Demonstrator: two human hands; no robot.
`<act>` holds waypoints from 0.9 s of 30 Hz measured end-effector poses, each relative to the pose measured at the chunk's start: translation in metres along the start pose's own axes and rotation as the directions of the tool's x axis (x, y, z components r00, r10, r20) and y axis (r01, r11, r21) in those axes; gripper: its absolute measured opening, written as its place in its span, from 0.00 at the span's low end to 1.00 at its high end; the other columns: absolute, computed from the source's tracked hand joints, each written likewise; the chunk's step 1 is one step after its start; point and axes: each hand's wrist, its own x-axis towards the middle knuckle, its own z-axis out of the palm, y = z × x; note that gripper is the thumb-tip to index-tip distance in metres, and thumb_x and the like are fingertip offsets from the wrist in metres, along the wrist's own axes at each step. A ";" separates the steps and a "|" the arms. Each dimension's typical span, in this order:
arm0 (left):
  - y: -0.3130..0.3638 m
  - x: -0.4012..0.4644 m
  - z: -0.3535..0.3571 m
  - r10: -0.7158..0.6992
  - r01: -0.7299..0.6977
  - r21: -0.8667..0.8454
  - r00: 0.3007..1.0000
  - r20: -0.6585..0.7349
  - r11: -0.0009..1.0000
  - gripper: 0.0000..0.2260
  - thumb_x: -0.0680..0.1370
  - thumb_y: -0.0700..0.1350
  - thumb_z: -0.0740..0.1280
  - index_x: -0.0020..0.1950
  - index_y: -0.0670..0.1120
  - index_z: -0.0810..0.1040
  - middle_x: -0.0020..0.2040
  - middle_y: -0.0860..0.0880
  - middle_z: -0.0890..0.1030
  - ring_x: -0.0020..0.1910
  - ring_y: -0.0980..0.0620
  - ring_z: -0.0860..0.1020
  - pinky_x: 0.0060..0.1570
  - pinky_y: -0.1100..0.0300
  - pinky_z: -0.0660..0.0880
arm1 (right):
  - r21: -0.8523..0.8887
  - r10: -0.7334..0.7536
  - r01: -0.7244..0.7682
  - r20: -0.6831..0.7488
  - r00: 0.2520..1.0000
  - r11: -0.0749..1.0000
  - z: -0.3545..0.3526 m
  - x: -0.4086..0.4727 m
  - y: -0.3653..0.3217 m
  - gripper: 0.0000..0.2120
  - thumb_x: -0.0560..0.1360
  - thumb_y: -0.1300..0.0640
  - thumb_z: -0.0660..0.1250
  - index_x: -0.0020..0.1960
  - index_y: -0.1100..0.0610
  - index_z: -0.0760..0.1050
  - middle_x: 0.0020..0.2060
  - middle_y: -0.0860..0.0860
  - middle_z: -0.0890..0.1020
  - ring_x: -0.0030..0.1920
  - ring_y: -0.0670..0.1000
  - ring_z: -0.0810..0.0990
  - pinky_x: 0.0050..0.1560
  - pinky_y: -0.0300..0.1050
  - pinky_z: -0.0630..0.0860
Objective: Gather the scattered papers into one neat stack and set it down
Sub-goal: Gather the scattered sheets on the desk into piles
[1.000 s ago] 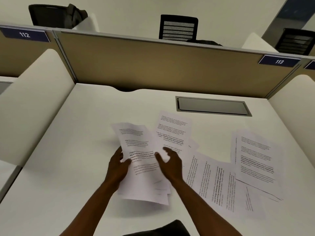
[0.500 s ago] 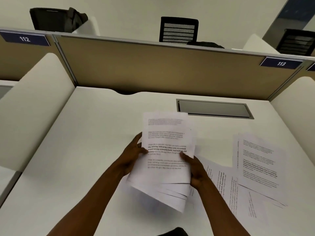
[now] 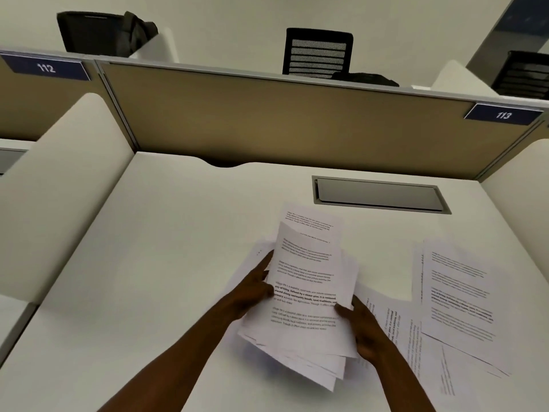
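Observation:
A loose bundle of printed white papers (image 3: 306,292) is held above the white desk (image 3: 154,263), its sheets uneven and fanned at the lower edge. My left hand (image 3: 252,288) grips the bundle's left edge. My right hand (image 3: 361,328) grips its lower right edge. Several more printed sheets (image 3: 457,295) lie overlapping on the desk to the right, and others (image 3: 401,337) sit partly under my right hand and wrist.
A grey cable hatch (image 3: 377,194) is set into the desk behind the bundle. A tan partition (image 3: 267,114) closes the back, with white side dividers (image 3: 59,188) left and right. Black chairs (image 3: 318,52) stand beyond the partition.
Both hands took up the sheets from the desk into one bundle, lifted it and shifted it slightly right. The bundle now holds more sheets and looks more fanned.

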 end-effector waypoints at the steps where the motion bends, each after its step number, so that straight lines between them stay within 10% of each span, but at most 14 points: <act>1: 0.003 0.008 0.001 -0.004 0.005 0.043 1.000 -0.030 0.999 0.37 0.78 0.36 0.67 0.80 0.60 0.55 0.71 0.46 0.74 0.64 0.43 0.78 0.64 0.41 0.76 | 0.007 -0.011 0.011 -0.013 1.000 1.000 -0.005 0.001 0.000 0.23 0.76 0.62 0.68 0.70 0.53 0.71 0.61 0.57 0.81 0.55 0.59 0.83 0.51 0.56 0.82; 7: 0.017 0.058 0.009 0.183 0.059 0.463 0.869 -0.460 0.885 0.25 0.80 0.51 0.66 0.76 0.48 0.67 0.69 0.45 0.77 0.67 0.46 0.75 0.69 0.50 0.71 | -0.006 -0.127 0.128 -0.172 0.977 0.992 -0.028 0.005 -0.011 0.25 0.78 0.60 0.66 0.73 0.53 0.66 0.66 0.54 0.77 0.57 0.53 0.79 0.65 0.55 0.72; 14: 0.036 0.103 0.004 0.253 0.172 0.839 0.906 -0.341 0.516 0.30 0.78 0.52 0.68 0.76 0.44 0.63 0.70 0.41 0.70 0.69 0.42 0.68 0.63 0.49 0.70 | -0.105 -0.194 0.173 -0.244 0.950 0.979 -0.038 0.020 -0.031 0.25 0.79 0.61 0.64 0.74 0.55 0.64 0.67 0.55 0.74 0.56 0.53 0.76 0.56 0.48 0.73; 18: 0.047 0.120 -0.005 0.202 0.218 0.932 0.938 -0.283 0.290 0.32 0.74 0.48 0.71 0.75 0.44 0.62 0.70 0.41 0.66 0.66 0.41 0.69 0.61 0.50 0.71 | -0.141 -0.179 0.149 -0.232 0.956 0.979 -0.034 0.038 -0.043 0.27 0.80 0.59 0.64 0.77 0.52 0.60 0.71 0.55 0.71 0.66 0.58 0.73 0.68 0.56 0.70; 27: 0.051 0.142 0.003 0.109 0.218 0.857 0.948 -0.300 0.468 0.40 0.75 0.47 0.70 0.81 0.46 0.51 0.72 0.42 0.66 0.71 0.40 0.65 0.67 0.47 0.67 | -0.168 -0.123 0.080 -0.263 0.957 0.983 -0.015 0.081 -0.048 0.27 0.80 0.67 0.62 0.76 0.56 0.60 0.72 0.58 0.71 0.69 0.59 0.71 0.69 0.53 0.68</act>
